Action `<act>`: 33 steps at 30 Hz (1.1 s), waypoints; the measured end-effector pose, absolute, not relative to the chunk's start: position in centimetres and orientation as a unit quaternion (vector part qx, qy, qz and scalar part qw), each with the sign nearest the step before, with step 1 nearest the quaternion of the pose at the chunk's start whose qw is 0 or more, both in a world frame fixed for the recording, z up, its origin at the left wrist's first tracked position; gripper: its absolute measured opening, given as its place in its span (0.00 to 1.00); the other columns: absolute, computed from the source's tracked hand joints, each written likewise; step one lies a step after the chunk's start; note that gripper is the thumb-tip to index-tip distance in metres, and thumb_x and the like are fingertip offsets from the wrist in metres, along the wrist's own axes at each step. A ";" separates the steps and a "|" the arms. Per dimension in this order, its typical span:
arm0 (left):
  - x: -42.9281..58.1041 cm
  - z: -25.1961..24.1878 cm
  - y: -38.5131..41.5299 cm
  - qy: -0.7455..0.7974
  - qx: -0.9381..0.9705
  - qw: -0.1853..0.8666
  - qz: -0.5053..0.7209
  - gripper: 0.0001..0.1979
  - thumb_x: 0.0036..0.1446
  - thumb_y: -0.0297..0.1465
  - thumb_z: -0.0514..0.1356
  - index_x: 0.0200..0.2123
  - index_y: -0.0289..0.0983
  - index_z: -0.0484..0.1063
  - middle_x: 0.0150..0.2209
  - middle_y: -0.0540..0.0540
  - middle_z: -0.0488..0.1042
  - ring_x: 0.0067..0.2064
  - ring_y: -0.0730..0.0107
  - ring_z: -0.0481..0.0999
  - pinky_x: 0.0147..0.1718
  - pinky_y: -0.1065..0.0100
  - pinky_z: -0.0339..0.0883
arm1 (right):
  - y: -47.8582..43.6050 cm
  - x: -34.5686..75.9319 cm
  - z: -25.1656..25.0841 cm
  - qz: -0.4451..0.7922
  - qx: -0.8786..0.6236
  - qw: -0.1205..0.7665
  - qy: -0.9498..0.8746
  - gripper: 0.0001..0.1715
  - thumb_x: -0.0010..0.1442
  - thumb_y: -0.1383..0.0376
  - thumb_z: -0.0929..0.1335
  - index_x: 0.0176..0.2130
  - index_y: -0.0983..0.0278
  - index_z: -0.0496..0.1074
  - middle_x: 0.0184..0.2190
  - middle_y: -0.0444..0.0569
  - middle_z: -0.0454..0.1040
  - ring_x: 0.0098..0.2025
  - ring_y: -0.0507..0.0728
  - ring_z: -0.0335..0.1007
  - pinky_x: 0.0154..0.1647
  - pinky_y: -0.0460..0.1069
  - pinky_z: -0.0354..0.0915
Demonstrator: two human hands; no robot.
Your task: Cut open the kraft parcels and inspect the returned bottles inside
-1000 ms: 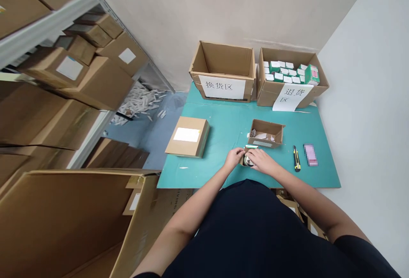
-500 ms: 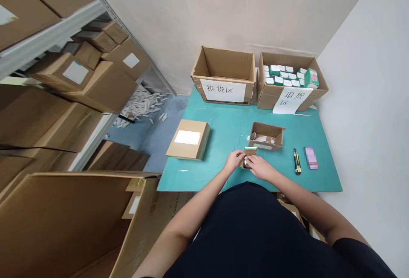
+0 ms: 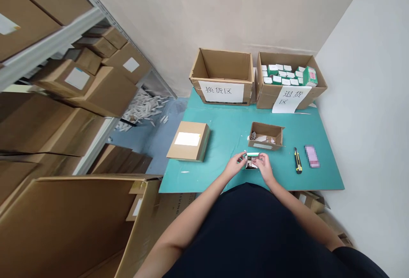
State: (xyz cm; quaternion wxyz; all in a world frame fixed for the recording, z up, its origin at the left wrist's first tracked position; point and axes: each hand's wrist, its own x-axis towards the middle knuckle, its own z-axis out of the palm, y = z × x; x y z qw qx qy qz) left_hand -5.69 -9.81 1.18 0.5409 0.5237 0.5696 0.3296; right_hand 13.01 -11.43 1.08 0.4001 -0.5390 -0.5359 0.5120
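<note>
**Head view: small box [image 3: 251,162] held between two hands**

At the near edge of the teal table [image 3: 223,128], the left hand [image 3: 235,163] and right hand [image 3: 264,166] each pinch one end of the small box, fingers curled onto it. It lies directly between them, equally near both. Its long axis seems to run left to right, with a green-edged flap raised on its far side. Just beyond stands a small open carton [image 3: 263,145], and a utility knife [image 3: 297,160] lies to the right. Two large cartons [image 3: 223,91] line the far edge.

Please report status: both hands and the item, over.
Left hand, right hand: both gripping small brown carton with green-white flap. Small open cardboard box just beyond, apart.
</note>
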 end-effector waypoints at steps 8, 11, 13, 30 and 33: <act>-5.5 1.5 -9.4 0.583 0.617 0.450 0.277 0.20 0.50 0.29 0.67 0.48 0.38 0.76 0.37 0.49 0.73 0.38 0.66 0.73 0.42 0.66 0.69 | -10.4 13.3 1.6 0.563 -0.523 0.418 -0.484 0.25 0.61 0.47 0.65 0.49 0.59 0.63 0.38 0.49 0.74 0.43 0.59 0.78 0.51 0.59 0.74; -5.5 1.3 -9.1 0.587 0.633 0.433 0.260 0.18 0.52 0.23 0.63 0.47 0.38 0.76 0.37 0.48 0.74 0.39 0.66 0.74 0.43 0.66 0.69 | -10.1 13.4 1.4 0.551 -0.534 0.381 -0.515 0.21 0.58 0.49 0.68 0.43 0.60 0.68 0.37 0.49 0.75 0.40 0.59 0.77 0.46 0.56 0.74; -5.7 1.0 -9.2 0.592 0.642 0.414 0.258 0.19 0.53 0.20 0.60 0.48 0.38 0.76 0.39 0.47 0.75 0.41 0.66 0.74 0.44 0.66 0.70 | -10.0 13.6 1.3 0.517 -0.545 0.357 -0.554 0.18 0.56 0.52 0.69 0.42 0.61 0.71 0.37 0.49 0.75 0.37 0.58 0.75 0.43 0.55 0.74; -7.9 -0.6 -11.8 0.504 0.677 0.451 0.292 0.29 0.54 0.29 0.64 0.61 0.42 0.70 0.68 0.39 0.62 0.62 0.55 0.70 0.53 0.60 0.73 | -11.1 14.9 -0.5 0.387 -0.518 0.275 -0.712 0.12 0.62 0.63 0.68 0.45 0.58 0.77 0.40 0.49 0.73 0.40 0.58 0.72 0.48 0.54 0.69; -7.8 -0.8 -11.9 0.514 0.666 0.454 0.295 0.25 0.55 0.30 0.63 0.58 0.42 0.72 0.67 0.40 0.63 0.64 0.54 0.69 0.53 0.58 0.73 | -11.4 14.8 -0.7 0.395 -0.526 0.281 -0.699 0.11 0.61 0.62 0.69 0.44 0.57 0.78 0.39 0.48 0.70 0.39 0.58 0.71 0.49 0.55 0.69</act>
